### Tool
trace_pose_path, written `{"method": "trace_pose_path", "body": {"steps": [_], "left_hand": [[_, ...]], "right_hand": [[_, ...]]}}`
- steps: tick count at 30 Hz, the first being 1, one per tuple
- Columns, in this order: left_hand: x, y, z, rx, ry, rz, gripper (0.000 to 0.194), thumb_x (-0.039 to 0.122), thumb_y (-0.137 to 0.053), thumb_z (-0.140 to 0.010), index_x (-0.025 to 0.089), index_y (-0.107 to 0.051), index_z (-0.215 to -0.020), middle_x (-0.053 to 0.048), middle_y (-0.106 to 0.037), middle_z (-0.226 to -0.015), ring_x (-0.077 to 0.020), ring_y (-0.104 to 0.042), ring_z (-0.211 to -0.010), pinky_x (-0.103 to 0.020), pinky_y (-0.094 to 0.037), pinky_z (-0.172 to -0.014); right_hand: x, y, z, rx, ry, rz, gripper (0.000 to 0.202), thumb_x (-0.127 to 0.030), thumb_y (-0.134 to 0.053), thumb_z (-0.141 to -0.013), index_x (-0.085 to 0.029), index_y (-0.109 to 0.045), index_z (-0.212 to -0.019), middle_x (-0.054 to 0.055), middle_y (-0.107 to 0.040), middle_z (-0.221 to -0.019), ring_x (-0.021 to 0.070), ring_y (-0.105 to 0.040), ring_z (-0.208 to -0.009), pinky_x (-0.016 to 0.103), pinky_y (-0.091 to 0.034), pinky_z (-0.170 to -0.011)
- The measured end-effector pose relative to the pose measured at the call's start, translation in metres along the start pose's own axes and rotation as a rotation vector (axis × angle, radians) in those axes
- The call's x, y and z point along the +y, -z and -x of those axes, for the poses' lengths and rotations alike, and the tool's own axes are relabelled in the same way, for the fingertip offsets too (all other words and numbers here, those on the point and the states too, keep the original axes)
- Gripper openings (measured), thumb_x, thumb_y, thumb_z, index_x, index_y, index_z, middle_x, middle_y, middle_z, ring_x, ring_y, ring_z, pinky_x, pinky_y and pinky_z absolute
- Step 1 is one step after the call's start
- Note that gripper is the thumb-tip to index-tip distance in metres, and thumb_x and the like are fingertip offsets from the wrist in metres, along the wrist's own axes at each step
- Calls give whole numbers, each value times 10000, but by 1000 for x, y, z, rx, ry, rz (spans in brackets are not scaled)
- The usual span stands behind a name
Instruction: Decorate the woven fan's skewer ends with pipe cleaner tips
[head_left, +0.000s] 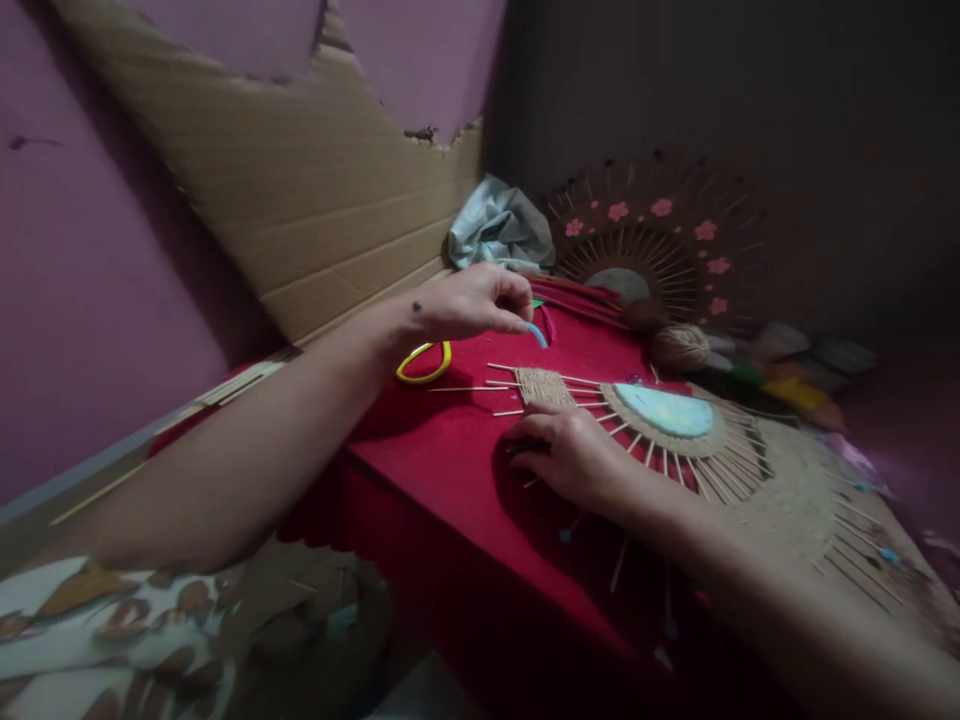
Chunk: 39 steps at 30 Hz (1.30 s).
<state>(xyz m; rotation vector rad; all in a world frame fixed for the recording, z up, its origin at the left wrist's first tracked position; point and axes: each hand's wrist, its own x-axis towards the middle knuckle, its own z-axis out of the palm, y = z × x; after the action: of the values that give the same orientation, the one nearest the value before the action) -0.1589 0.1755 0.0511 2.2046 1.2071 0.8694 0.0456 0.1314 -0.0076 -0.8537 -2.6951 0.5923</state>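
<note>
My left hand (491, 300) is raised over the red cloth, thumb and fingers pinched together. A small curved light blue piece (538, 335) shows at the fingertips; what it is I cannot make out. My right hand (574, 450) curls over the thin wooden sticks (506, 413) at the lower edge of a twine-wrapped section (541, 386), its fingertips partly hidden. These sticks fan out from a tan half-round base, on which sits a pale blue half disc (664, 410). Under the left wrist lies a yellow loop (424, 365).
A red cloth (450, 480) covers the table. Torn cardboard (300, 200) leans on the purple wall. Behind are a crumpled grey-blue cloth (499, 225), a ball of twine (681, 346) and a larger stick fan with pink flowers (661, 207). Loose sticks (225, 390) lie at left.
</note>
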Motion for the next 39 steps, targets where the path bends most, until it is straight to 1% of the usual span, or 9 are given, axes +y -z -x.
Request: {"method": "trace_pose_path", "body": {"steps": [2, 4, 6, 8, 15, 19, 25, 32, 39], "left_hand": [[-5, 2, -10, -56, -8, 25, 122, 237, -645, -699, 121, -609, -698, 24, -509, -587, -79, -437, -547, -235, -335, -549], [-12, 2, -16, -72, -11, 49, 130, 249, -643, -699, 121, -623, -705, 24, -504, -568, -81, -440, -534, -231, -328, -535], [-22, -1, -17, -84, -9, 78, 140, 260, -640, -697, 121, -640, -714, 26, -509, -566, -79, -444, -538, -224, -333, -538], [-31, -4, -15, -121, 7, 96, 156, 274, -637, -691, 123, -656, -724, 26, -532, -588, -77, -459, -562, -216, -350, -561], [-55, 1, -3, -199, 125, 76, 169, 299, -610, -705, 147, -666, -750, 6, -555, -582, -92, -470, -532, -215, -336, -522], [-63, 5, -2, -323, 217, 84, 132, 292, -622, -693, 165, -656, -680, -2, -537, -517, -91, -427, -450, -216, -281, -440], [-60, 0, -2, -434, 344, 154, 117, 259, -643, -661, 182, -599, -585, 1, -525, -483, -99, -407, -398, -228, -258, -403], [-54, -3, -1, -456, 300, 188, 78, 231, -628, -686, 167, -636, -641, -3, -513, -493, -96, -414, -422, -218, -246, -419], [-52, -3, -1, -502, 312, 131, 130, 215, -577, -745, 146, -592, -637, 31, -427, -486, -65, -342, -419, -211, -233, -432]], "right_hand": [[-2, 7, -1, 35, -20, -60, 121, -128, -614, -798, -175, -686, -884, 37, -654, -869, 140, -594, -796, 262, -454, -738], [-2, 13, -5, 123, -54, -85, 111, -110, -580, -820, -166, -675, -826, 32, -659, -829, 129, -595, -773, 246, -448, -716], [1, 17, -13, 214, -84, -63, 127, -94, -563, -823, -160, -661, -776, 30, -652, -802, 122, -590, -743, 237, -437, -689], [6, 16, -24, 253, -113, 0, 127, -89, -565, -817, -161, -661, -775, 33, -648, -826, 122, -585, -742, 237, -425, -688], [21, 0, -63, 87, -177, 410, 203, -136, -483, -825, -187, -672, -880, 68, -608, -929, 159, -562, -772, 258, -320, -586], [23, -1, -67, 21, -171, 475, 228, -126, -427, -834, -178, -636, -908, 78, -613, -937, 159, -548, -749, 268, -295, -575], [18, 9, -66, 24, -177, 399, 149, -139, -484, -820, -175, -609, -891, 59, -646, -870, 152, -538, -733, 266, -315, -613], [17, 9, -69, 85, -205, 355, 109, -250, -580, -833, -188, -628, -909, 54, -680, -867, 165, -571, -740, 272, -320, -598], [18, 8, -69, 138, -170, 334, 150, -260, -596, -830, -196, -669, -944, 59, -698, -923, 192, -616, -812, 293, -384, -657]]}}
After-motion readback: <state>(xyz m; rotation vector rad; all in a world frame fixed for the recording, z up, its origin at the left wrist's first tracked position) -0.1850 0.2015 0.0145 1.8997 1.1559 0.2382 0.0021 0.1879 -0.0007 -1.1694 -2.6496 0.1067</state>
